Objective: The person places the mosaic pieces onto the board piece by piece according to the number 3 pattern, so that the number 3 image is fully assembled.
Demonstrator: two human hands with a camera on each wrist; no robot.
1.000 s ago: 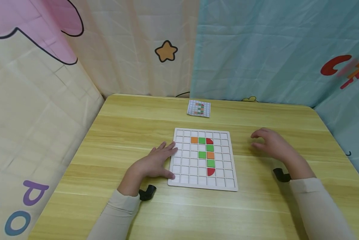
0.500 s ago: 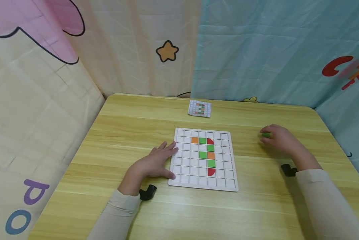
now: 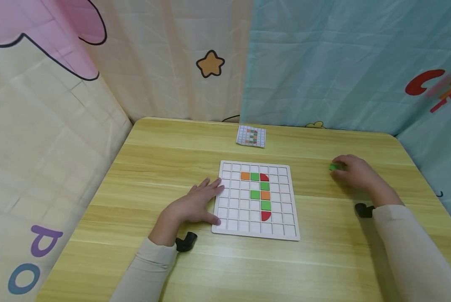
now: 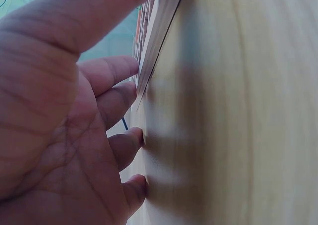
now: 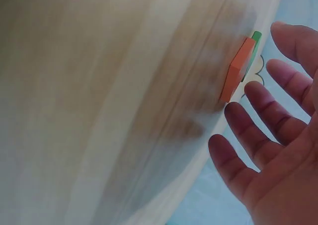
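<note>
A white square grid board [image 3: 233, 214] lies mid-table with green, orange and red tiles in some cells. My left hand [image 3: 195, 203] rests along its left edge, fingers spread, with thumb and fingertips on the rim. In the left wrist view, the board edge [image 4: 158, 41] shows beside those fingers. To the right of the board, my right hand [image 3: 355, 171] is by a green tile [image 3: 333, 167]. The right wrist view shows an orange tile [image 5: 236, 71] with a green tile [image 5: 254, 45] behind it. There the right hand's fingers [image 5: 271, 108] are loosely bent, pinching nothing.
A small printed card [image 3: 251, 136] with a coloured grid pattern lies behind the board. Printed curtains [image 3: 323, 63] hang behind and beside the wooden table [image 3: 248, 268]. A black device [image 3: 364, 210] sits at each wrist.
My right hand has moved right and a little farther back. The green tile, unseen at first, now shows at its fingertips. My left hand and the board have stayed put.
</note>
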